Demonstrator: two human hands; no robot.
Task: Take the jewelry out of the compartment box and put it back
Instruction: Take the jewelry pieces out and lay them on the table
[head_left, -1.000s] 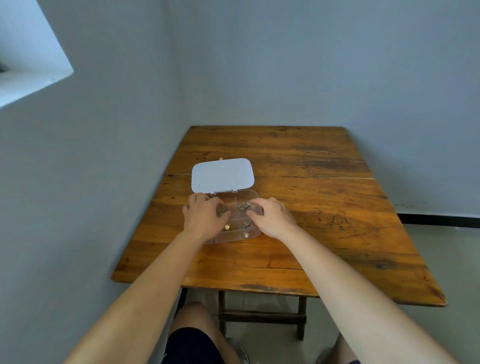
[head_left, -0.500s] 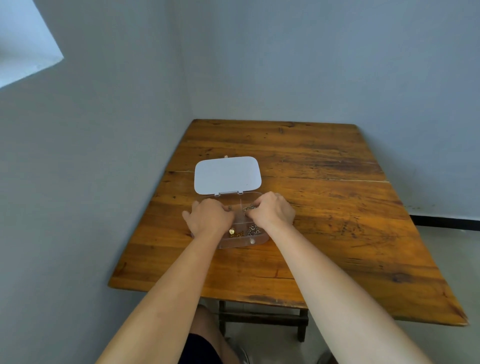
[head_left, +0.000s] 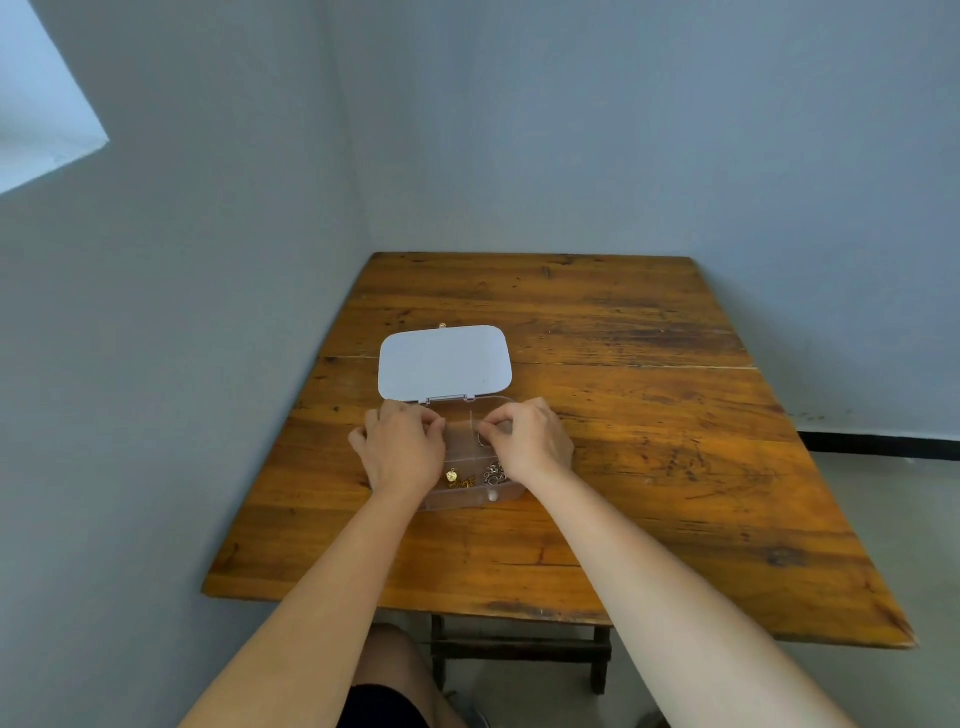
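A clear compartment box (head_left: 467, 499) lies on the wooden table (head_left: 649, 467), its white lid (head_left: 445, 364) folded open behind it. The front compartments hold gold jewelry (head_left: 457, 478) on the left and silver jewelry (head_left: 493, 473) on the right. My left hand (head_left: 402, 452) covers the back left compartment with fingertips curled together, and whatever is between them is hidden. Over the back right compartment, my right hand (head_left: 530, 441) pinches a thin silver piece (head_left: 484, 441) that hangs just under the fingertips.
The table stands in a corner, with a grey wall (head_left: 182, 415) close along its left edge and another behind it. Bare wood lies to the right of the box. My knee (head_left: 389, 660) and the table's crossbar (head_left: 519, 649) show below the front edge.
The view has shifted, so the box sits lower in the frame. Both hands slid from the box's middle to its back compartments, uncovering the front jewelry. My right fingers closed on a piece.
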